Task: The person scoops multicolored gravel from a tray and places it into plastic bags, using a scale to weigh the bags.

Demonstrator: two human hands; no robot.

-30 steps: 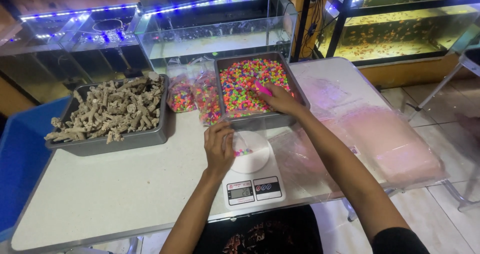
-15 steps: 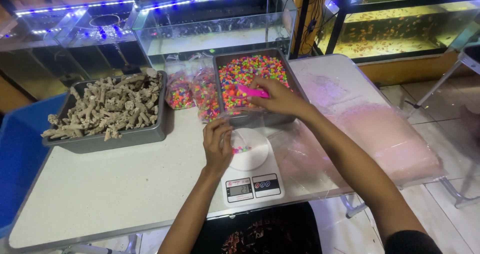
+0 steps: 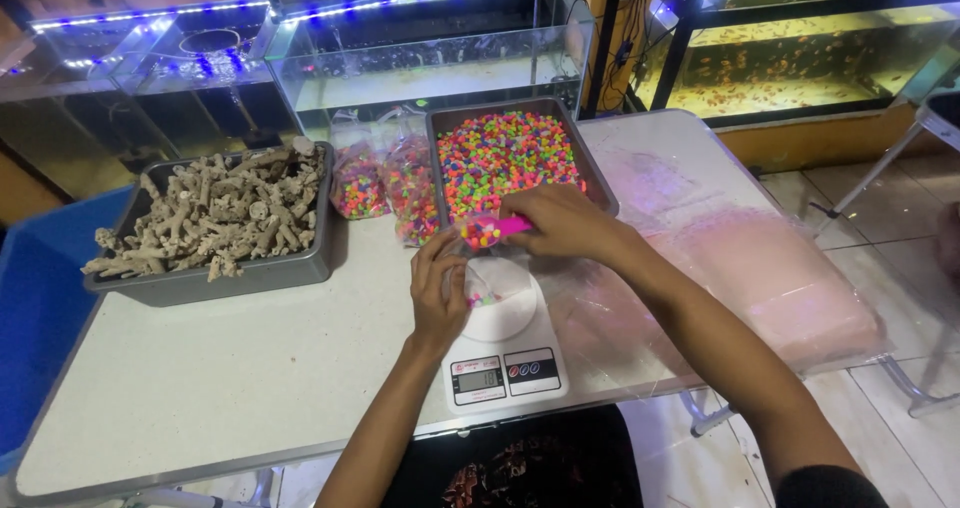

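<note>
- I take the white kitchen scale (image 3: 505, 353) as my landmark; it stands on the tabletop (image 3: 230, 388) at the near edge, just in front of my body.
- My right hand (image 3: 565, 223) is closed around a pink scoop (image 3: 497, 231), which is full of coloured gravel and hangs just above the far side of the scale.
- My left hand (image 3: 438, 293) is at the left edge of the scale plate; its fingers are bent around the mouth of a small clear bag (image 3: 480, 286) that rests on the plate, with a few coloured pebbles inside.
- The two hands are near each other but do not touch.
- Directly behind the scale is a grey tray of coloured gravel (image 3: 510, 153).
- Behind the scale and a little to the left stand two filled bags of gravel (image 3: 385, 183), leaning on that tray.
- Far to the left of the scale is a grey tray of pale coral pieces (image 3: 215, 218).
- To the right of the scale lies a stack of clear plastic bags (image 3: 770, 278).
</note>
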